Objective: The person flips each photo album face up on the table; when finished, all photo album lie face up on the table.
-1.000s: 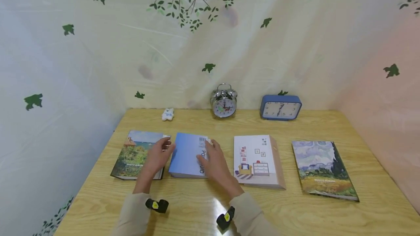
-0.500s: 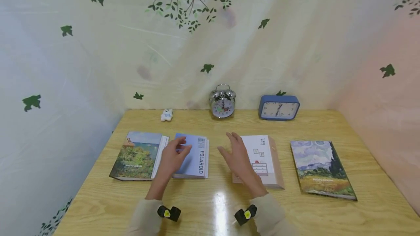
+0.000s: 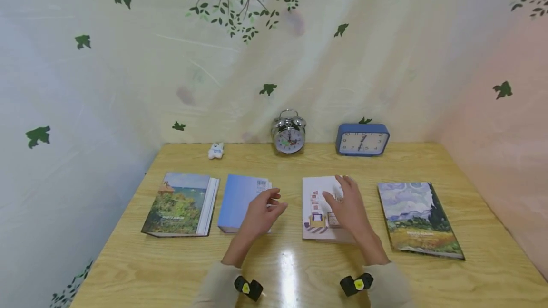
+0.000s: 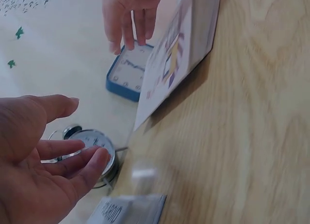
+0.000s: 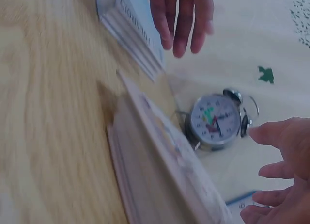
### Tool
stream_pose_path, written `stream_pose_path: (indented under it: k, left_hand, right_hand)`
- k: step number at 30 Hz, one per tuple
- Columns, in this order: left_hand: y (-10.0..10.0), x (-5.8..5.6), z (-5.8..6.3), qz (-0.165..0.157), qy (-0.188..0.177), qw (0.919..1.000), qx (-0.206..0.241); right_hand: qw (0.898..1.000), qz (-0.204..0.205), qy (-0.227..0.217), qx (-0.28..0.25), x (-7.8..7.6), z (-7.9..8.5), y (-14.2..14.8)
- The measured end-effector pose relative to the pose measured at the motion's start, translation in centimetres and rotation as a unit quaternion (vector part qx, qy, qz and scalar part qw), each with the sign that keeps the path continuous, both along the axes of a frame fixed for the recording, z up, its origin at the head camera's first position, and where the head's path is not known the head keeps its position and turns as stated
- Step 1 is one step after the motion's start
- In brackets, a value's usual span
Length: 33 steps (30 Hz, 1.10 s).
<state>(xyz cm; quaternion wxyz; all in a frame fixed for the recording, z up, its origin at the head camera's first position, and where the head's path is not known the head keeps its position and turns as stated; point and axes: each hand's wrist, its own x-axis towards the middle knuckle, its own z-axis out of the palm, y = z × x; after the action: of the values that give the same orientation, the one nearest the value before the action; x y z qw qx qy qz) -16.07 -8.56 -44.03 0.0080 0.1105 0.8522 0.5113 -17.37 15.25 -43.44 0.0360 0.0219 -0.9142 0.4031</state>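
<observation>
My left hand (image 3: 262,214) hovers at the right edge of the blue Polaroid album (image 3: 239,201), partly covering it, with fingers relaxed and nothing held. My right hand (image 3: 352,208) is above the right part of a white album (image 3: 309,208) with a drawn room on its cover. Its fingers are spread and hold nothing; contact with the cover cannot be made out. In the right wrist view, the white album's cover (image 5: 169,141) stands slightly raised from its pages. Both albums lie flat on the wooden table (image 3: 171,270).
A landscape photo album (image 3: 181,208) lies at the left, another photo album (image 3: 419,220) at the right. Along the back stand a small white bear figure (image 3: 216,150), a silver twin-bell alarm clock (image 3: 288,139) and a blue desk clock (image 3: 363,140). A leaf-printed curtain (image 3: 205,84) hangs behind.
Both hands have moved right, away from the blue album: the left from the gap beside the landscape album, the right from the blue album to over the white one. The albums stay in place.
</observation>
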Motion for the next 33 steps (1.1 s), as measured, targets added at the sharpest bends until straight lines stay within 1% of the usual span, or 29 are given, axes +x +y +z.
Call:
stream_pose_path:
  k: [3,6,11,15,18,21,26,29,33]
  left_hand:
    - [1.2,0.1,0.0,-0.022,-0.029,0.9993,-0.006]
    - [2.1,0.0,-0.5,-0.036,-0.049,0.998,-0.021]
    - [3.5,-0.5,-1.8,-0.039,-0.076,0.9956,-0.04]
    - [4.6,-1.0,-2.6,-0.039,-0.096,0.9934,-0.05]
    - [5.3,-1.3,-2.8,-0.044,-0.101,0.9916,-0.069]
    - [5.9,-1.4,-2.8,-0.046,-0.103,0.9904,-0.08]
    - [6.3,-1.4,-2.9,-0.046,-0.093,0.9905,-0.09]
    - [6.6,-1.4,-3.0,-0.053,-0.079,0.9907,-0.097]
    - [6.8,-1.3,-3.0,-0.057,-0.072,0.9901,-0.106]
  right_hand:
    - [1.0,-0.003,-0.023,0.011,0.5,-0.2,1.8]
    - [0.998,-0.002,-0.044,0.033,0.9,-0.8,3.3]
    - [0.994,0.015,-0.092,0.049,1.6,-1.8,4.7]
    - [0.994,0.025,-0.101,0.035,1.8,-2.4,5.2]
    - [0.995,0.023,-0.092,0.023,1.9,-2.8,5.5]
    - [0.996,0.02,-0.085,0.016,1.9,-3.0,5.7]
    - [0.996,0.007,-0.087,-0.002,2.0,-3.0,5.8]
    - [0.994,-0.006,-0.106,-0.026,2.2,-2.9,5.8]
    - [0.987,-0.022,-0.142,-0.073,2.5,-2.8,5.8]
